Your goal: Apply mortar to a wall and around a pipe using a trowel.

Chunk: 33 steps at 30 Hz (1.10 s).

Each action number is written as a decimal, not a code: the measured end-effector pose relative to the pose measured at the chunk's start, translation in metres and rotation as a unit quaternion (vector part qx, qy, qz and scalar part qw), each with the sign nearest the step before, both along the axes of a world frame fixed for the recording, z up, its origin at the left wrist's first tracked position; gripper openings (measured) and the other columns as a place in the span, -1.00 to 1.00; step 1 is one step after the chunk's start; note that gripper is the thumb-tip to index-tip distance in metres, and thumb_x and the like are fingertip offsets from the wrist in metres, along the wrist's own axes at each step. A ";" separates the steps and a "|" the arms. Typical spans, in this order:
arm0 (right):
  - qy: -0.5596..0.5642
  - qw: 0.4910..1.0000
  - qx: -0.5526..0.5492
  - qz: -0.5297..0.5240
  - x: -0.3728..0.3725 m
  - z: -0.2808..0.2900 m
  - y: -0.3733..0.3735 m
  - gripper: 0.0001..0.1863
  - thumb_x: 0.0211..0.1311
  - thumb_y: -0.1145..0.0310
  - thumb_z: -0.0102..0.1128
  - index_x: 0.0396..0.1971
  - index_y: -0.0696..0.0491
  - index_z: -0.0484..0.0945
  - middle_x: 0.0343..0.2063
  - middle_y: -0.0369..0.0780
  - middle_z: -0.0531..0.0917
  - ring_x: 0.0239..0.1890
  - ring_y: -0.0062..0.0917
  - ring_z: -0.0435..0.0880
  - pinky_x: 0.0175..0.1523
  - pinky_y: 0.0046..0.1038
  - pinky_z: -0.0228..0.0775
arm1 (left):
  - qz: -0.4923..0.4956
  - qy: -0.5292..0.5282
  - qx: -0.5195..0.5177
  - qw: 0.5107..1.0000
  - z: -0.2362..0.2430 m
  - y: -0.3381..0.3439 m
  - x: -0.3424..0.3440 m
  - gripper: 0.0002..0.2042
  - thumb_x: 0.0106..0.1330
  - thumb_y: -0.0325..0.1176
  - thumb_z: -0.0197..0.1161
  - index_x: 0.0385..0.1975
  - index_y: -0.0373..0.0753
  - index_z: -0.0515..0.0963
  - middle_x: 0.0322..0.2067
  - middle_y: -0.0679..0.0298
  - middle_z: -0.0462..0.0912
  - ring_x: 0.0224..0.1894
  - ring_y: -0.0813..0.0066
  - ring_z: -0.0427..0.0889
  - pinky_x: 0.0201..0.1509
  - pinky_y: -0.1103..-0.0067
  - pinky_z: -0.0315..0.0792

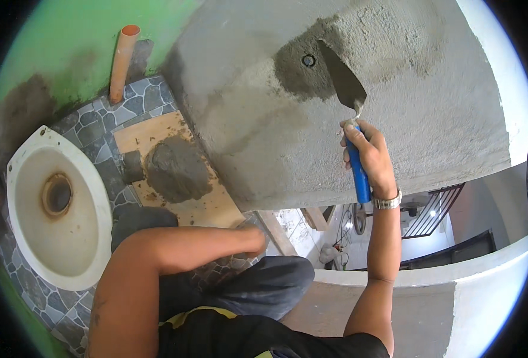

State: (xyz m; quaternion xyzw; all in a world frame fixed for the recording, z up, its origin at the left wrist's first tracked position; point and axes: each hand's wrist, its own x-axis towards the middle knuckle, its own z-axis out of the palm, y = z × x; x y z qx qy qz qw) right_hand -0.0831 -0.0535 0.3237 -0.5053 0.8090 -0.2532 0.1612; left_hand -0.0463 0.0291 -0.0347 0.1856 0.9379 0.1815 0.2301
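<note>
My right hand is closed around the blue handle of a pointed trowel, and a watch sits on that wrist. The dark metal blade points up and left, over a darker, damp-looking patch of mortar on the grey plastered wall. Just left of the blade is a small round pipe opening set in that patch. My left arm bends across my lap, and its hand rests by my knee with the fingers hidden. Closest to it lies a board bearing a mound of wet mortar.
At the left a white toilet bowl stands on stone-patterned floor tiles. An orange pipe rises by the green wall. Beyond the plastered wall's lower edge, a doorway shows wooden pieces and a dark metal grille.
</note>
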 end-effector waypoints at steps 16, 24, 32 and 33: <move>0.019 0.997 0.070 -0.024 -0.003 0.033 -0.021 -0.58 0.45 0.10 0.05 -0.13 0.23 0.56 -0.51 -0.28 0.57 -0.62 -0.67 0.55 -0.60 -0.59 0.44 | 0.052 0.013 0.045 0.998 0.025 -0.014 0.031 -0.73 -0.03 -0.40 0.36 -0.27 -0.21 0.77 -0.18 0.10 0.77 -0.12 0.15 0.74 -0.13 0.22 0.58; 0.014 0.995 0.097 -0.025 -0.004 0.043 -0.023 -0.55 0.47 0.06 0.03 -0.13 0.22 0.56 -0.52 -0.29 0.56 -0.65 -0.68 0.53 -0.61 -0.60 0.42 | 0.038 0.041 0.051 0.997 0.041 -0.026 0.044 -0.74 -0.02 -0.38 0.36 -0.29 -0.19 0.77 -0.16 0.09 0.77 -0.10 0.12 0.74 -0.08 0.22 0.58; 0.026 0.992 0.109 -0.053 0.001 0.065 0.000 -0.56 0.47 0.03 0.03 -0.17 0.17 0.57 -0.57 -0.31 0.54 -0.70 -0.66 0.51 -0.65 -0.57 0.38 | 0.045 0.026 0.052 0.997 0.039 -0.032 0.040 -0.73 0.00 -0.37 0.37 -0.25 -0.15 0.78 -0.16 0.14 0.77 -0.09 0.17 0.74 -0.09 0.24 0.58; 0.030 0.992 0.109 -0.058 0.006 0.066 -0.001 -0.56 0.47 0.03 0.03 -0.17 0.17 0.57 -0.57 -0.31 0.54 -0.70 -0.66 0.51 -0.65 -0.57 0.38 | 0.048 0.009 0.048 0.998 0.036 -0.030 0.037 -0.73 0.00 -0.36 0.38 -0.24 -0.14 0.78 -0.16 0.15 0.78 -0.10 0.18 0.74 -0.12 0.24 0.59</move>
